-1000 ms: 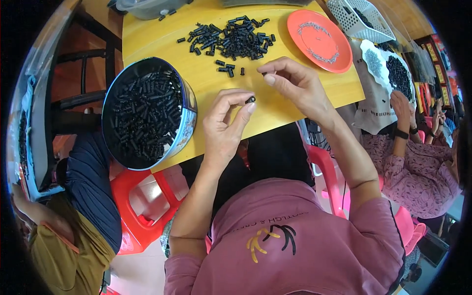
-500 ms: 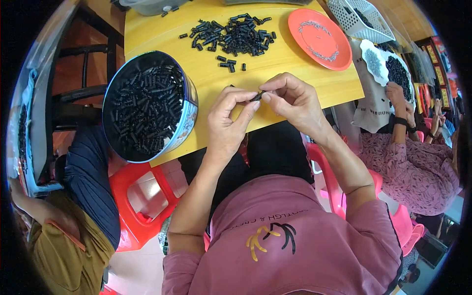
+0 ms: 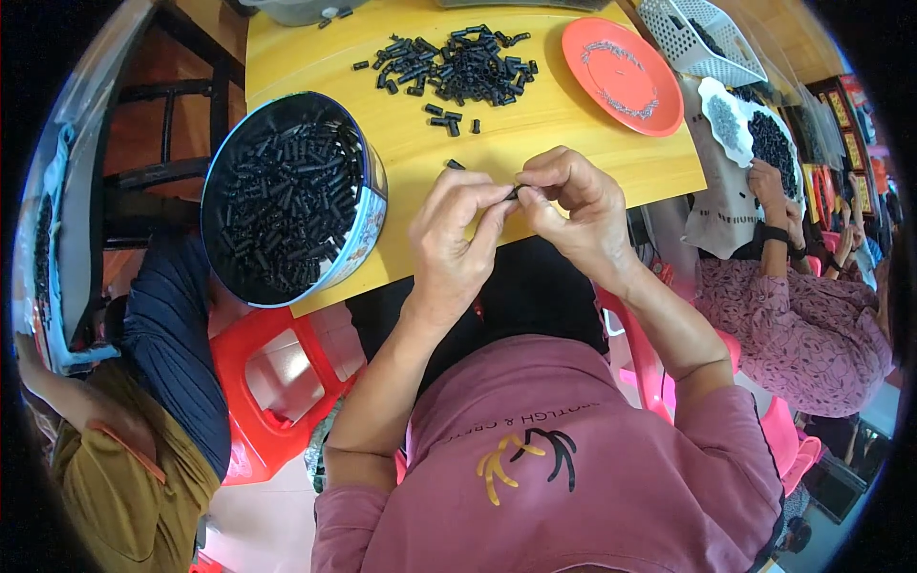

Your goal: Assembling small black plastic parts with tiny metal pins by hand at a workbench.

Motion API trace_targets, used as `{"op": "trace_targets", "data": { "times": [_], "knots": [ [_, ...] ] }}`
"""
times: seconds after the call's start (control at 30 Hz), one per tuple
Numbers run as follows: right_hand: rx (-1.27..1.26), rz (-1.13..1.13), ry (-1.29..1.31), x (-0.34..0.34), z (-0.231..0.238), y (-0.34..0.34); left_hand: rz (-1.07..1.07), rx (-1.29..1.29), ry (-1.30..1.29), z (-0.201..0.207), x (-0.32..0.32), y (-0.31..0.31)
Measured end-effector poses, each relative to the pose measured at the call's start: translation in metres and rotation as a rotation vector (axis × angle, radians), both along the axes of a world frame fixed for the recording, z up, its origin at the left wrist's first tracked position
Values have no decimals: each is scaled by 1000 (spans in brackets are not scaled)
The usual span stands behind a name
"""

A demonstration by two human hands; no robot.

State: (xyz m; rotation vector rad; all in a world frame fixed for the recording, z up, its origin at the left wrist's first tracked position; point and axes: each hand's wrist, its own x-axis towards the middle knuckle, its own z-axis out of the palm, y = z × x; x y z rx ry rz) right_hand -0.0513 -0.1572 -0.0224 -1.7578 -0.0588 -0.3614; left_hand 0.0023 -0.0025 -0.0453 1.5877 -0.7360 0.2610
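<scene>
Over the near edge of the yellow table, my left hand and my right hand meet, both pinching one small black cylindrical part. Fingertips cover most of it. Just beyond my left fingers a single black piece lies on the wood. Farther back spreads a loose pile of similar short black cylinders, with a few strays in front. A round blue-rimmed tin to the left is filled with many more. An orange-red plate at the back right carries tiny silvery pieces.
The yellow table ends close to my lap. A white perforated basket and a white scalloped dish stand beyond its right side, near another person's hand. A red plastic stool and a seated person are at my left.
Both hands have shifted slightly right and nearer to me, still pinching the small part. The single black piece beyond my left fingers shows more fully.
</scene>
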Motion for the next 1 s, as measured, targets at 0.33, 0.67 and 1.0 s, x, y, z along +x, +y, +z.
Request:
{"op": "trace_targets", "data": {
  "times": [0.33,0.67,1.0],
  "knots": [
    [113,157,247,3,21,-21,-257,-122,392,-3,7,8],
    [96,227,392,3,48,-25,-192,-101,192,5,1,7],
    [281,179,557,8,42,-21,4,57,-96,12,-4,6]
  ]
}}
